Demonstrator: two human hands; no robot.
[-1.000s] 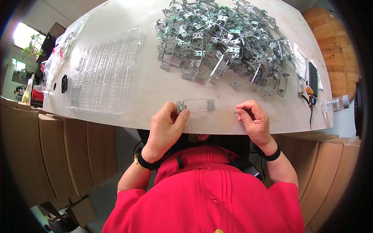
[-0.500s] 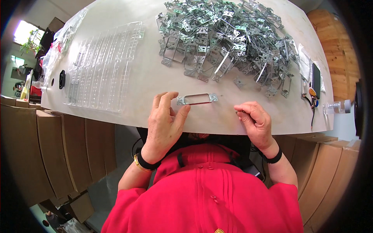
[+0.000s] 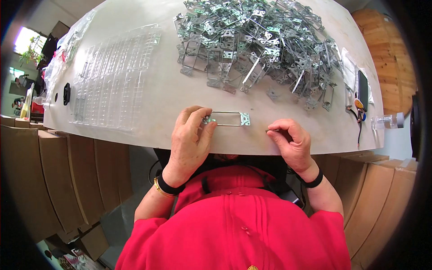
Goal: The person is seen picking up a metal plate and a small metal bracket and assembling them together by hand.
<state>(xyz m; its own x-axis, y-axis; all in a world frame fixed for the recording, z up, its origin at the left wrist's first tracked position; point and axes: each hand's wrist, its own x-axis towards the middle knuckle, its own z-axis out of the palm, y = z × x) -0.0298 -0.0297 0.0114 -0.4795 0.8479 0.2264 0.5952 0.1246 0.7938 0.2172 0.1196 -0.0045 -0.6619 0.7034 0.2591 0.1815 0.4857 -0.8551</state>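
My left hand grips the left end of a silver metal bracket, a long open rectangle of thin rods with a punched plate at each end. The thumb and fingers cover most of the left plate, while the right plate points toward my other hand. My right hand is pinched closed to the right of the bracket, apart from it. A small dark tip shows at its fingertips, too little to name. Beyond both hands lies a large heap of similar metal brackets.
A clear plastic tray with rows of slots lies at the left, near a small black object. At the right are a phone, a cord with an orange tag and a clear bottle. Cardboard boxes stand below the table.
My left fingers have closed over the bracket's left end, and the bracket has turned so its frame shows more openly. My right hand has shifted slightly left, still pinched.
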